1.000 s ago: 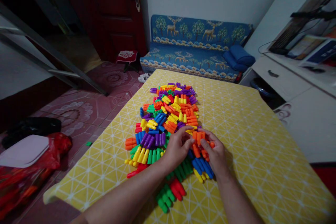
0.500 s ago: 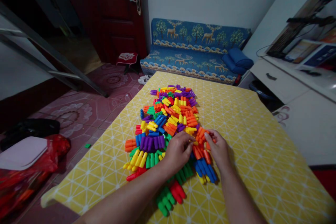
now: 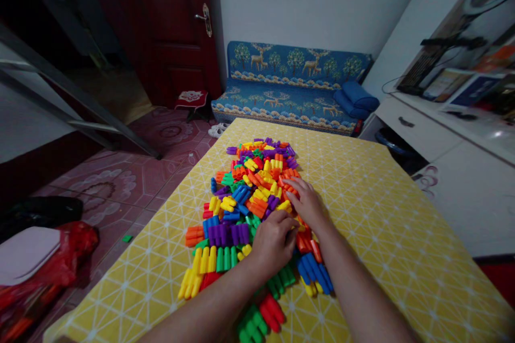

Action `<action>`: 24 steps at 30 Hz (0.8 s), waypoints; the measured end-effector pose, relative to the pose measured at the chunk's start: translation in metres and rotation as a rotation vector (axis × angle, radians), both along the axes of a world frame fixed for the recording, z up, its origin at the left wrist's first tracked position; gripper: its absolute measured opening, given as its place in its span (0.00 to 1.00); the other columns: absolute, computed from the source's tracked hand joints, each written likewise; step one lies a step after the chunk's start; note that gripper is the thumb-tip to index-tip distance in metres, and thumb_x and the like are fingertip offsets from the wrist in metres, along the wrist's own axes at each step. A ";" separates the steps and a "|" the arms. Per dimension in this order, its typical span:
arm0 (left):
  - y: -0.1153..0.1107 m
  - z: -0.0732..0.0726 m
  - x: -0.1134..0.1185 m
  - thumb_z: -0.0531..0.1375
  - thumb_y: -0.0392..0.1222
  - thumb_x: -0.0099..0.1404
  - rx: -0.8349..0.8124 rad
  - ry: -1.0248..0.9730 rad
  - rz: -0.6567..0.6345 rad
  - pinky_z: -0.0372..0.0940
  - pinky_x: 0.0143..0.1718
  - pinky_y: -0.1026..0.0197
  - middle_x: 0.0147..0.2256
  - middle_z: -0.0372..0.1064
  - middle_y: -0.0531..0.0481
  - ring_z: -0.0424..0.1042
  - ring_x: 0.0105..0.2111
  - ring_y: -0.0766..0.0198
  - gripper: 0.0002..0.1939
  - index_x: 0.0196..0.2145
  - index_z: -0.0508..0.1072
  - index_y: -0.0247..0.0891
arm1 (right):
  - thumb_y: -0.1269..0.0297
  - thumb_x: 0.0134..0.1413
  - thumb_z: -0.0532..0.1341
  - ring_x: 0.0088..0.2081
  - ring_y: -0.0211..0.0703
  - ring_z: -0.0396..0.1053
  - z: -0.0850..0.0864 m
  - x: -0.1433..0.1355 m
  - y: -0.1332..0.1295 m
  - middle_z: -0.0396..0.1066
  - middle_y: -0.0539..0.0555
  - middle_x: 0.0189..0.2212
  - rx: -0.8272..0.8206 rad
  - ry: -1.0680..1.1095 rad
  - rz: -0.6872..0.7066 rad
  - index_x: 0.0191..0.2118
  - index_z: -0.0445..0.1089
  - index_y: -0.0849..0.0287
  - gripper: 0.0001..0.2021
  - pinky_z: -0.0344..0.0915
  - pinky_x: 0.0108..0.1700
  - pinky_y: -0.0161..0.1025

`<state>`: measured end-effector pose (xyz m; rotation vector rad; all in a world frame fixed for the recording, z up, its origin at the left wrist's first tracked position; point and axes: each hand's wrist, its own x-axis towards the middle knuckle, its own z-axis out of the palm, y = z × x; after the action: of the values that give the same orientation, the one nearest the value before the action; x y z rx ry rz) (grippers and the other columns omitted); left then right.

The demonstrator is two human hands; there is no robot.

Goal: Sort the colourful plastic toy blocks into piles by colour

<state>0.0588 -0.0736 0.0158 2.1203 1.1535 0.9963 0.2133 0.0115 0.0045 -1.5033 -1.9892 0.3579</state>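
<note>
A long heap of plastic bullet-shaped building blocks (image 3: 241, 193) in several colours spreads over the table. My left hand (image 3: 276, 241) is closed above the near part of the heap, its fingers curled down. What lies in its fingertips is mostly hidden. Farther up, along the heap's right side, my right hand (image 3: 308, 201) reaches to the orange blocks (image 3: 288, 176), fingers stretched out and thumb apart. Yellow blocks (image 3: 207, 260), purple blocks (image 3: 228, 234) and green blocks (image 3: 226, 259) lie left of my left hand. Blue blocks (image 3: 315, 272) sit below my right wrist.
A yellow patterned cloth (image 3: 374, 214) covers the table. Beyond it stands a blue sofa (image 3: 281, 91); a white cabinet (image 3: 462, 187) is at the right. On the floor at left are a red plastic bag (image 3: 80, 244) and a small green piece (image 3: 127, 238).
My right hand has moved forward and left, from beside my left hand to the orange blocks farther up the heap. My left hand stays in nearly the same place. The view has shifted slightly.
</note>
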 end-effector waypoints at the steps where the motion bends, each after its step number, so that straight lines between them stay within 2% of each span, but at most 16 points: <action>1: 0.002 0.000 0.000 0.54 0.32 0.64 0.010 0.017 -0.004 0.68 0.43 0.59 0.41 0.71 0.45 0.70 0.43 0.59 0.12 0.41 0.76 0.38 | 0.65 0.58 0.56 0.57 0.49 0.63 -0.001 0.001 0.000 0.67 0.54 0.56 -0.002 0.007 -0.014 0.54 0.71 0.48 0.19 0.60 0.60 0.52; 5: 0.014 0.007 0.002 0.57 0.33 0.63 0.059 0.090 -0.011 0.66 0.51 0.53 0.48 0.69 0.43 0.66 0.49 0.55 0.14 0.46 0.74 0.38 | 0.62 0.61 0.52 0.56 0.49 0.66 -0.001 0.013 -0.018 0.70 0.56 0.53 -0.027 0.070 -0.050 0.49 0.74 0.51 0.16 0.61 0.60 0.51; 8: 0.026 0.012 0.003 0.60 0.35 0.61 0.107 0.152 -0.027 0.63 0.55 0.48 0.53 0.65 0.42 0.62 0.53 0.51 0.18 0.50 0.72 0.39 | 0.55 0.63 0.51 0.56 0.51 0.65 0.000 0.030 -0.057 0.69 0.58 0.54 -0.031 0.088 -0.104 0.50 0.73 0.53 0.18 0.61 0.60 0.52; 10: 0.035 0.013 0.004 0.62 0.37 0.60 0.121 0.188 -0.028 0.61 0.56 0.45 0.53 0.65 0.41 0.61 0.54 0.49 0.17 0.49 0.73 0.39 | 0.51 0.61 0.53 0.60 0.54 0.61 -0.005 0.042 -0.092 0.64 0.58 0.59 -0.016 0.059 -0.135 0.57 0.68 0.51 0.21 0.59 0.61 0.55; 13: 0.051 0.011 0.006 0.62 0.37 0.60 0.131 0.227 -0.019 0.62 0.56 0.45 0.52 0.65 0.40 0.61 0.53 0.49 0.12 0.43 0.76 0.38 | 0.46 0.52 0.62 0.66 0.61 0.50 -0.019 0.053 -0.141 0.49 0.56 0.68 -0.019 -0.052 -0.073 0.68 0.49 0.45 0.40 0.56 0.63 0.60; 16: 0.068 0.012 0.007 0.62 0.36 0.61 0.136 0.249 -0.028 0.62 0.54 0.46 0.51 0.66 0.39 0.63 0.52 0.48 0.10 0.41 0.77 0.37 | 0.43 0.42 0.68 0.68 0.69 0.42 -0.032 0.052 -0.166 0.36 0.57 0.71 -0.021 -0.173 -0.045 0.71 0.38 0.44 0.54 0.52 0.63 0.66; 19: 0.079 0.023 0.004 0.61 0.36 0.62 0.111 0.266 -0.081 0.65 0.52 0.48 0.49 0.68 0.38 0.67 0.49 0.49 0.10 0.41 0.78 0.35 | 0.45 0.44 0.68 0.69 0.69 0.39 -0.037 0.043 -0.158 0.32 0.58 0.71 -0.004 -0.212 -0.096 0.71 0.33 0.45 0.55 0.50 0.63 0.68; 22: 0.080 0.043 -0.006 0.60 0.37 0.64 0.074 0.251 -0.149 0.67 0.49 0.54 0.47 0.69 0.39 0.71 0.47 0.53 0.12 0.45 0.77 0.36 | 0.49 0.49 0.66 0.69 0.65 0.38 -0.036 0.031 -0.126 0.33 0.61 0.71 0.026 -0.170 -0.128 0.71 0.32 0.49 0.52 0.52 0.64 0.64; 24: 0.074 0.057 -0.017 0.58 0.38 0.65 0.081 0.238 -0.133 0.68 0.48 0.57 0.48 0.70 0.41 0.72 0.47 0.55 0.14 0.48 0.76 0.38 | 0.52 0.51 0.65 0.69 0.63 0.38 -0.034 0.022 -0.100 0.35 0.63 0.70 0.070 -0.125 -0.129 0.71 0.35 0.53 0.50 0.52 0.64 0.63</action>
<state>0.0419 0.0004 0.0731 2.3969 1.0789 0.7588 0.2351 -0.0890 -0.0299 -1.6346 -1.9653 0.1416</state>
